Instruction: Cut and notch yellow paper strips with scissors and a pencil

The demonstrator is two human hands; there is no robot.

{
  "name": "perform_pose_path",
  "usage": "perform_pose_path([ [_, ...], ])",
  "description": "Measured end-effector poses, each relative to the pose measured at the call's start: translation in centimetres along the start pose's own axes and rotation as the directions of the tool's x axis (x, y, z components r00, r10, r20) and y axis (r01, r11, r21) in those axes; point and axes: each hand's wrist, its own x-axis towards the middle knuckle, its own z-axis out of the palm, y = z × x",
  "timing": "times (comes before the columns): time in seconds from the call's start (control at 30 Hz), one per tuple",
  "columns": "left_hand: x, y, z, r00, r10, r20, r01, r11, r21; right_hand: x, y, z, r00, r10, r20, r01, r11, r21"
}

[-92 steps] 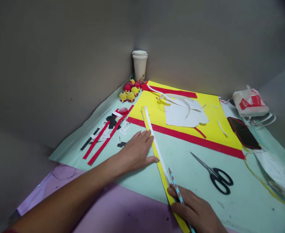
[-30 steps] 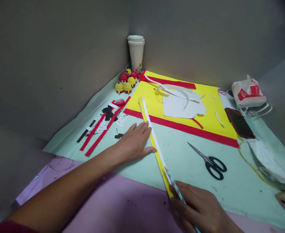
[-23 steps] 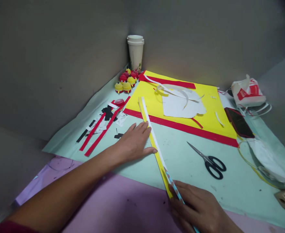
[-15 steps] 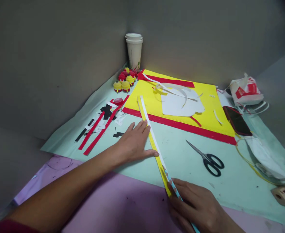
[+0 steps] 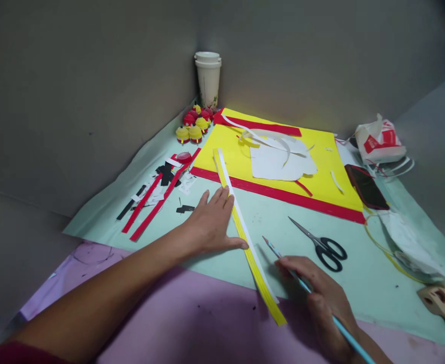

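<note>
My left hand [image 5: 211, 222] lies flat with its fingers spread, pressing a yellow paper strip [image 5: 258, 275] and a white paper strip [image 5: 245, 227] beside it onto the pale green sheet. The near ends of both strips reach past the sheet's front edge. To their right, my right hand [image 5: 320, 298] is closed around a light blue pencil [image 5: 301, 283], its sharpened tip pointing up and left, apart from the strips. Black-handled scissors [image 5: 323, 246] lie partly spread beyond the right hand.
Behind lies yellow card [image 5: 226, 146] with red edges and white paper scraps [image 5: 279, 164]. Small red-and-yellow round ornaments [image 5: 192, 126] and a lidded cup [image 5: 208, 81] stand at the back. Red strips [image 5: 157, 215] lie left; a phone [image 5: 366, 187] and a bag [image 5: 380, 139] right.
My right hand has moved right, lifting the pencil off the strips, and their near ends now show. My left hand stays in place.
</note>
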Motion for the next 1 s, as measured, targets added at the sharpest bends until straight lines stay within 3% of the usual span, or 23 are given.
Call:
perform_pose_path([
  [0.13, 0.1, 0.0, 0.1, 1.0, 0.0, -0.005, 0.0, 1.0, 0.004, 1.7, -0.1, -0.3, 0.99, 0.114, 0.085, -0.117, 0.993, 0.022],
  [0.43, 0.1, 0.1, -0.2, 1.0, -0.01, 0.015, 0.009, 1.0, 0.009, 2.6, -0.6, 1.4, 0.97, 0.241, 0.018, -0.241, 0.97, 0.044],
  [1.0, 0.2, 0.3, -0.4, 0.999, -0.015, 0.036, 0.014, 1.0, 0.012, 2.6, -0.9, 1.5, 0.977, 0.208, 0.05, -0.208, 0.978, -0.01],
])
